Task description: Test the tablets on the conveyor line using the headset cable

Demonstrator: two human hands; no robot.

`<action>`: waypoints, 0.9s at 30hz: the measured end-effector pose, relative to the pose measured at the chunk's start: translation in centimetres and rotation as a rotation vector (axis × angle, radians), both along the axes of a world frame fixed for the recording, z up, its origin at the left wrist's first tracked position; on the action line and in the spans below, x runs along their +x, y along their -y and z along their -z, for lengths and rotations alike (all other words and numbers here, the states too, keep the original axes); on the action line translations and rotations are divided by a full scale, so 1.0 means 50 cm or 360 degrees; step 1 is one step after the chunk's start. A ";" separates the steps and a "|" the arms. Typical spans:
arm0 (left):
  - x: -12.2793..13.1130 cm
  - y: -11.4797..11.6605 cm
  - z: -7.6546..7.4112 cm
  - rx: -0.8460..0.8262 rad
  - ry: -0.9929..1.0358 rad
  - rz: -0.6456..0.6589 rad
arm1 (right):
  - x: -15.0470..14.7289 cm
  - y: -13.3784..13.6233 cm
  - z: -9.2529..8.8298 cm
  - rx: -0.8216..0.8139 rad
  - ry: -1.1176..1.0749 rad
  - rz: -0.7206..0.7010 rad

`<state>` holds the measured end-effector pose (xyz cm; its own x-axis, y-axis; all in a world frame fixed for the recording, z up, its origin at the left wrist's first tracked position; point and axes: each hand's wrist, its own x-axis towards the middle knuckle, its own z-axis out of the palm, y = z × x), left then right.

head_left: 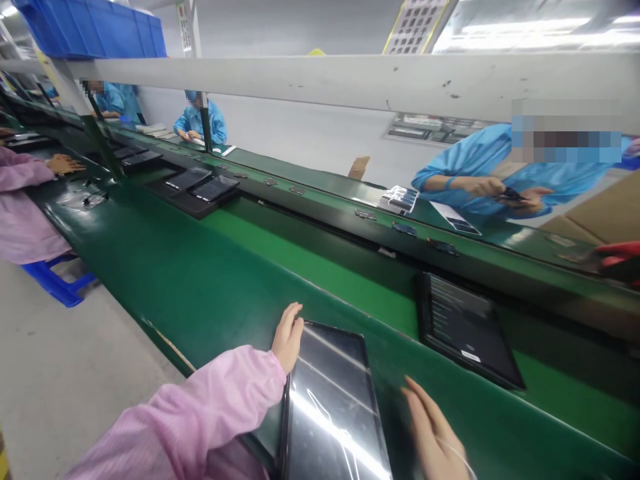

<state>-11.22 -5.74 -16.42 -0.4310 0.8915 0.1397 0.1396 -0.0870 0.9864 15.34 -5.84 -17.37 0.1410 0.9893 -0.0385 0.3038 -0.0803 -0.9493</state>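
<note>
A black tablet (333, 400) with a glossy, reflecting screen lies on the green bench in front of me. My left hand (287, 337), in a pink sleeve, rests against the tablet's upper left edge with its fingers together and stretched along it. My right hand (434, 433) hovers just right of the tablet, fingers extended and flat, holding nothing. A second black tablet (467, 330) with a lit dark screen lies on the conveyor belt (320, 263) beyond.
More tablets in black trays (200, 189) sit farther up the belt. A person in pink (25, 200) sits at my left on a blue stool. Across the line, persons in blue work; one (500, 180) holds a small device. A blue bin (95, 27) sits overhead.
</note>
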 end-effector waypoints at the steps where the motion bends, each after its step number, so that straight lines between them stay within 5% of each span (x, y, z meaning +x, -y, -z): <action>1: 0.006 0.023 0.005 -0.0044 0.0018 0.0011 | -0.019 -0.028 0.004 0.0004 0.0007 -0.0061; 4: 0.025 0.096 0.017 -0.0176 0.0073 0.0066 | -0.064 -0.079 0.016 0.0001 -0.0038 -0.0301; 9: 0.044 0.154 0.015 -0.0299 0.0144 0.0178 | -0.074 -0.079 0.035 -0.0063 -0.0126 -0.0325; 19: 0.038 0.125 0.006 -0.0184 -0.0011 0.0203 | -0.091 -0.070 0.039 -0.0002 -0.0320 -0.0212; 27: 0.003 0.039 -0.002 -0.0162 -0.0064 0.0457 | -0.073 -0.057 0.036 -0.0035 -0.0566 -0.0182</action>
<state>-11.08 -7.70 -16.33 -0.1552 0.9863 0.0550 0.1627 -0.0294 0.9862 11.67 -3.01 -19.20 0.0036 0.9962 -0.0869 -0.0367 -0.0867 -0.9956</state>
